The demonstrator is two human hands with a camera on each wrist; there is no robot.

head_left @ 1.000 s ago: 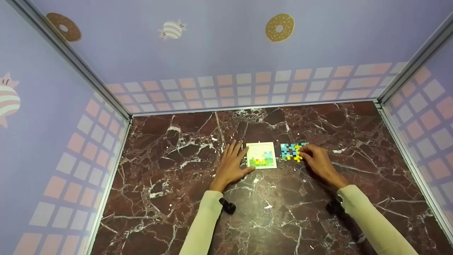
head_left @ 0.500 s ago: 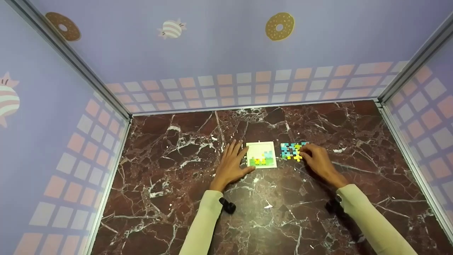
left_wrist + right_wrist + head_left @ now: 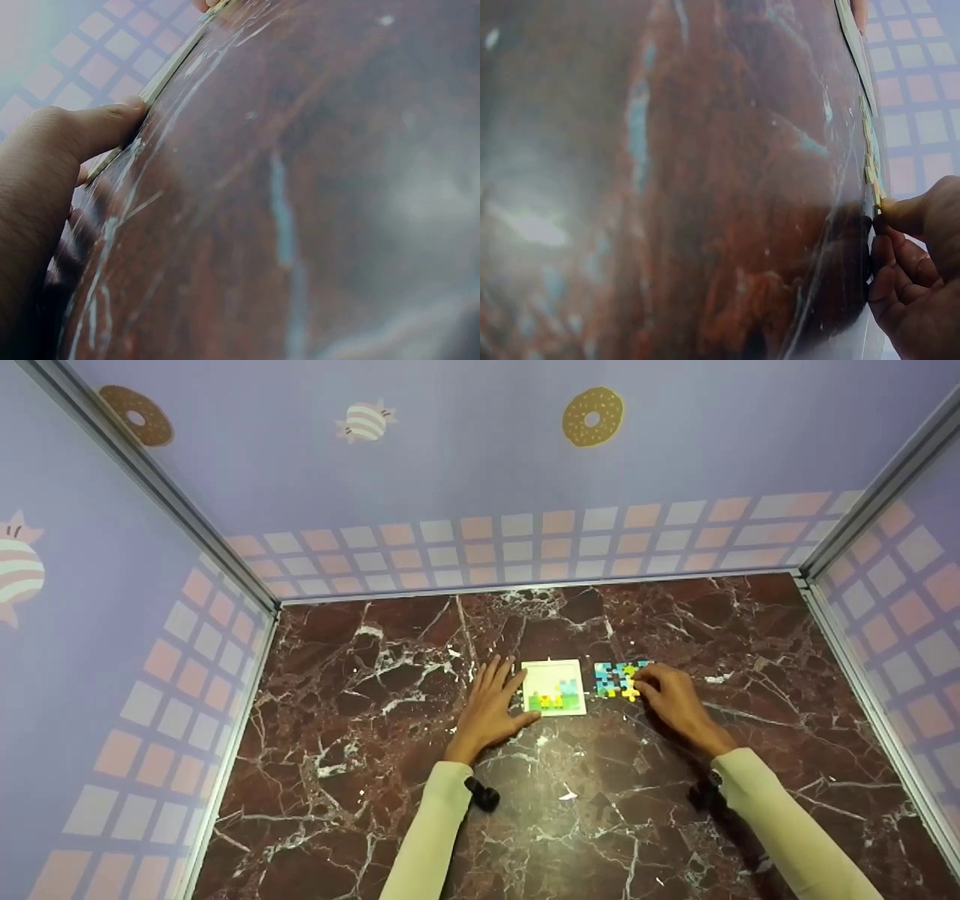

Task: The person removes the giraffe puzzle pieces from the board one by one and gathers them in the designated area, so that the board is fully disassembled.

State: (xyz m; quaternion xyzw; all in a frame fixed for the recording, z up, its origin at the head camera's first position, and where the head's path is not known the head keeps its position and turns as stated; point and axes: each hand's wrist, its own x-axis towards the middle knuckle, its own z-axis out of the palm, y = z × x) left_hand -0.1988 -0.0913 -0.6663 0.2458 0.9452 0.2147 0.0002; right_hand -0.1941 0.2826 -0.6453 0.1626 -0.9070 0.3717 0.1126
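A square puzzle tray (image 3: 537, 669) with a pale rim lies on the marble-patterned table. Joined pieces fill its lower part with a green, yellow and blue picture. My left hand (image 3: 489, 712) rests at its left side with fingers spread, the thumb by the lower left corner; the left wrist view shows that thumb (image 3: 112, 124) against the tray's edge. Right of the tray lies a patch of blue and yellow puzzle pieces (image 3: 609, 681). My right hand (image 3: 679, 705) pinches a puzzle piece at the patch's right side, its fingertips hiding most of that piece. In the right wrist view, the thumb (image 3: 907, 214) meets the row of pieces edge-on.
The dark red table (image 3: 360, 765) has white veins. Behind it stands a lilac wall (image 3: 465, 472) printed with doughnuts and pink and white squares, with side walls at left and right. A small white scrap (image 3: 568, 796) lies in front of the tray.
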